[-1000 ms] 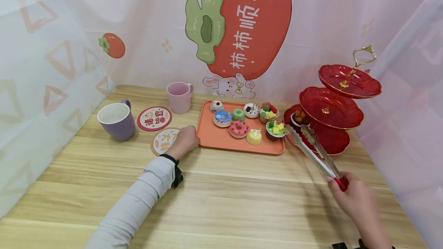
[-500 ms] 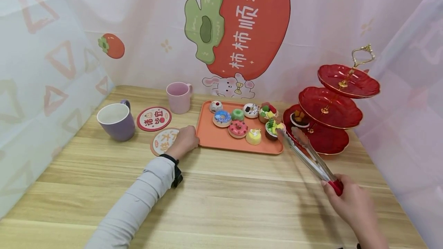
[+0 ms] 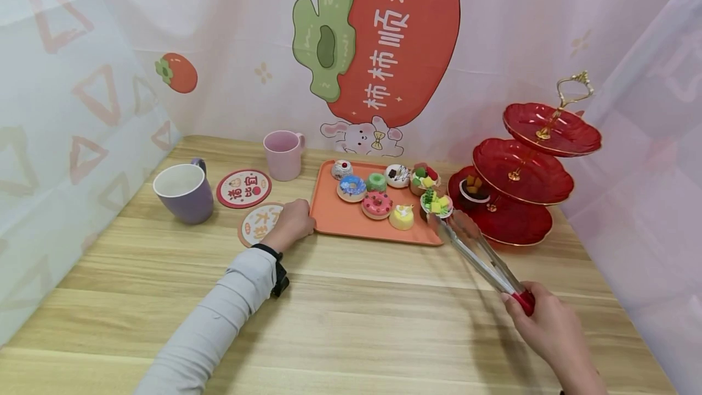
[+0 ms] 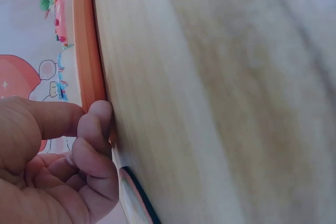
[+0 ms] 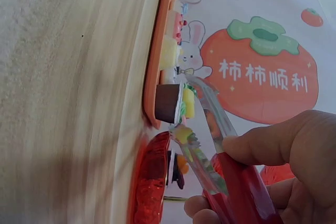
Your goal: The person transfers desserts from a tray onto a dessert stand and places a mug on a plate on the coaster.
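Observation:
My left hand point(image 3: 290, 224) pinches the left front corner of an orange tray point(image 3: 351, 224); in the left wrist view, thumb and forefinger meet at its rim point(image 4: 90, 72). My right hand point(image 3: 551, 325) grips metal tongs point(image 3: 485, 270) by their red handle. The tong arms stand apart, their tips right at a fruit-topped cupcake point(image 3: 437, 203) in the tray's right front corner. From the right wrist, one tip shows on either side of the topping, over the dark cup point(image 5: 168, 103). Behind it sits another fruit-topped cake point(image 3: 425, 180).
Several doughnuts and small cakes, including a pink doughnut point(image 3: 377, 205) and a yellow cake point(image 3: 402, 217), share the tray. A red three-tier stand point(image 3: 540, 183) bears a dark cupcake point(image 3: 473, 192) on its bottom plate. Left are a purple mug point(image 3: 189, 200), a pink mug point(image 3: 284, 160) and two coasters point(image 3: 244, 188).
My right hand has brought the tongs leftward and towards me, from beside the stand's bottom plate to the fruit-topped cupcake. My left hand has stayed on the tray.

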The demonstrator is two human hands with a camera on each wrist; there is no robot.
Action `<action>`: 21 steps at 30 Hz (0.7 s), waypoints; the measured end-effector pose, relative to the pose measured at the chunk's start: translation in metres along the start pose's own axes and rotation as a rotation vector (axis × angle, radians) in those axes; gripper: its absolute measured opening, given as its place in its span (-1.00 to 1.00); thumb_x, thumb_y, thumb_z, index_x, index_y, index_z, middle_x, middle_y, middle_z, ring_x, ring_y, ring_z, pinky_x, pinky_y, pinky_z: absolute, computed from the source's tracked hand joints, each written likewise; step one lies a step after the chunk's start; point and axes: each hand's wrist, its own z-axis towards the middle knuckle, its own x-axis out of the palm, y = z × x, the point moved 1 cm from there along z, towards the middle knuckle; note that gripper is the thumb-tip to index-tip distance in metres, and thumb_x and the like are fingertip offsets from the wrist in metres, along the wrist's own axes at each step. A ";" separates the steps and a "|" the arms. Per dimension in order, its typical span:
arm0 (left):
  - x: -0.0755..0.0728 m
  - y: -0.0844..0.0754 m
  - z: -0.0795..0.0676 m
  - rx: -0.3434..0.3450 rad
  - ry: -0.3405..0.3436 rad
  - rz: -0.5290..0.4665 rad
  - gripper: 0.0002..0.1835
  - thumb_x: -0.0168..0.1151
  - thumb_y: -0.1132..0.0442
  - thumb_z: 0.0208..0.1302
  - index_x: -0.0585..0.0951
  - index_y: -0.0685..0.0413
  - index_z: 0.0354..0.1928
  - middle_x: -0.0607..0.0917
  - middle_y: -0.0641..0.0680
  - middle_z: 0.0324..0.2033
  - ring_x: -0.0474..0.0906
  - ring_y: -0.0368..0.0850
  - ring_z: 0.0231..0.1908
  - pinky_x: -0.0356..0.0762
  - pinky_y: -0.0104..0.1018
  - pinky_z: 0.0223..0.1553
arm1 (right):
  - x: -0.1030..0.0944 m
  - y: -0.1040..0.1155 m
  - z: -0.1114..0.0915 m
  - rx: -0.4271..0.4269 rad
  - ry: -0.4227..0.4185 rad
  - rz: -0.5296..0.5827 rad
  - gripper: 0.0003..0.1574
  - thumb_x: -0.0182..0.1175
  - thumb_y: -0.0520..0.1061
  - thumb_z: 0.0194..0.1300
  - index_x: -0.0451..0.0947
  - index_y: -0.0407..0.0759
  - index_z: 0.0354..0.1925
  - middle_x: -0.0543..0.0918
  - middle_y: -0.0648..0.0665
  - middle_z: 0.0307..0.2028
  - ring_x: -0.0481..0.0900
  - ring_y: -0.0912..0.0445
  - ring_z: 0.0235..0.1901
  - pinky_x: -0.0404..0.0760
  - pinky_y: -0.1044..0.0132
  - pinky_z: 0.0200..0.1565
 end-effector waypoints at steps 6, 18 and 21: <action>-0.001 0.002 0.000 0.001 -0.010 -0.012 -0.78 0.05 0.44 0.09 0.46 0.16 -0.67 0.41 0.04 -0.78 0.27 -0.11 -0.75 0.19 -0.33 -0.67 | 0.002 0.000 0.002 0.004 0.032 -0.008 -0.39 0.17 0.06 0.24 0.43 -0.52 -0.12 0.39 -0.05 -0.65 0.33 0.07 -0.65 0.27 0.21 -0.62; 0.000 0.002 0.000 -0.006 -0.004 -0.012 -0.80 0.06 0.43 0.11 0.47 0.18 -0.64 0.47 0.08 -0.74 0.30 -0.09 -0.73 0.21 -0.33 -0.64 | 0.003 -0.002 0.009 0.021 0.074 -0.005 -0.39 0.13 0.08 0.27 0.41 -0.51 -0.12 0.39 -0.05 -0.64 0.32 0.08 -0.64 0.26 0.22 -0.60; 0.000 0.002 -0.001 0.001 -0.005 -0.015 -0.79 0.05 0.43 0.12 0.46 0.17 -0.65 0.47 0.07 -0.75 0.29 -0.11 -0.74 0.20 -0.33 -0.65 | 0.004 -0.002 0.013 0.019 0.078 -0.010 -0.37 0.12 0.09 0.27 0.41 -0.52 -0.10 0.42 -0.06 -0.62 0.34 0.09 -0.64 0.28 0.22 -0.60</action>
